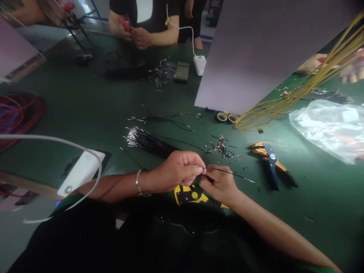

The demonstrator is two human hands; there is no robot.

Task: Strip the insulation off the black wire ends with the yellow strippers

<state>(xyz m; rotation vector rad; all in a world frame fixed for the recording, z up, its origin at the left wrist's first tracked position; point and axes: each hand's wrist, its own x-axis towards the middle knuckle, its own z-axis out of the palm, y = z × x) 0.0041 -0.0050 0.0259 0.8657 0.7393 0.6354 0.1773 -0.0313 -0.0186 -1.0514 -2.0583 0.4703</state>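
Right in front of the body, the left hand [186, 168] is holding a thin black wire [233, 174], its thumb and forefinger pressing together on the strand with no gap showing. The right hand [220, 184] is sitting just beside it, fingers bending inward, the wire running over the forefinger; whether they are gripping it is impossible to tell. The wire is looking smooth and matte, its tip gleaming silvery. Its long axis is running mostly sideways above the green counter [85, 102], the shiny end pointing to the person's right and dipping slightly back toward the body.

Partly under the hands, a yellow-and-black tool [195, 194] is showing its chunky, angular frame. Off to the right, an orange-and-navy hand tool [271, 161] is lying with its handles spreading apart. Beyond the hands, a dense bundle of black wires [150, 141] is fanning out into bright, bristly ends, and a scatter of tiny shiny clippings [222, 147] is littering the smooth surface. Two ring-shaped tape rolls [227, 117] are resting side by side beyond that, while a crinkly clear plastic bag [327, 129] is catching the light at far right.
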